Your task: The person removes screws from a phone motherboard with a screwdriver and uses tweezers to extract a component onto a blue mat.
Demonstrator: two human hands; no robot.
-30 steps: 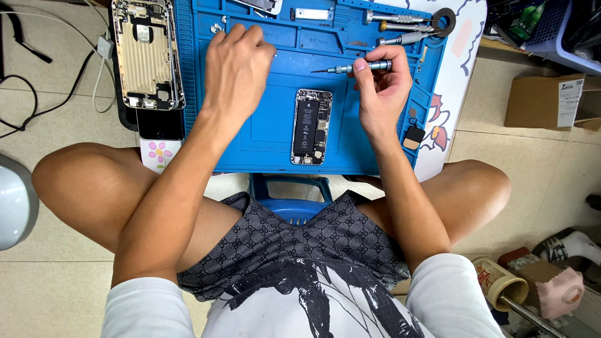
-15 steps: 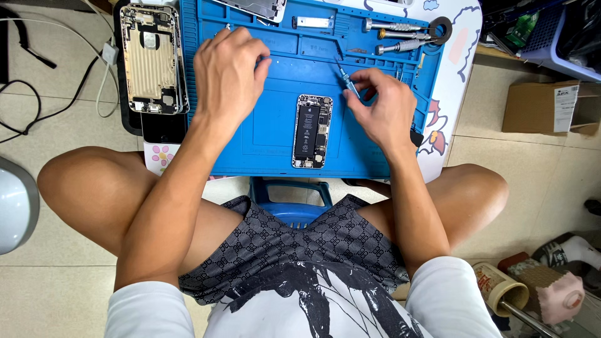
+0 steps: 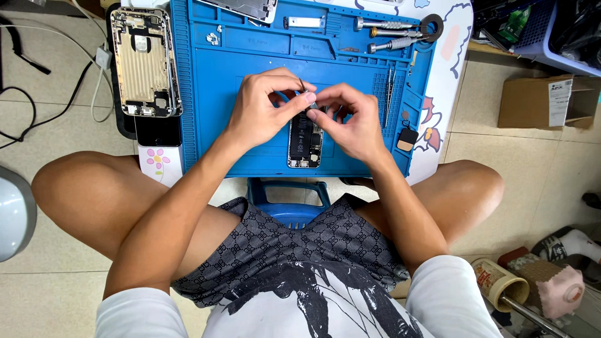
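An opened phone (image 3: pixel 305 147) with its dark insides showing lies upright in the middle of a blue work mat (image 3: pixel 213 94). My left hand (image 3: pixel 256 116) and my right hand (image 3: pixel 354 122) meet just above the phone's top end. The left thumb and forefinger pinch a thin dark tool (image 3: pixel 302 84) whose tip sticks up between them. The right fingertips are pinched together against the left ones; what lies between them is hidden.
A gold phone housing (image 3: pixel 145 62) lies left of the mat, over a white flower card (image 3: pixel 156 161). Metal screwdrivers (image 3: pixel 391 28) and a tape roll (image 3: pixel 432 26) sit at the mat's top right. A cardboard box (image 3: pixel 538 100) stands right. A blue stool (image 3: pixel 288 200) is below the mat.
My left hand has come down from the mat's upper part to the phone. My right hand has shifted left to meet it, and the blue screwdriver it held no longer shows.
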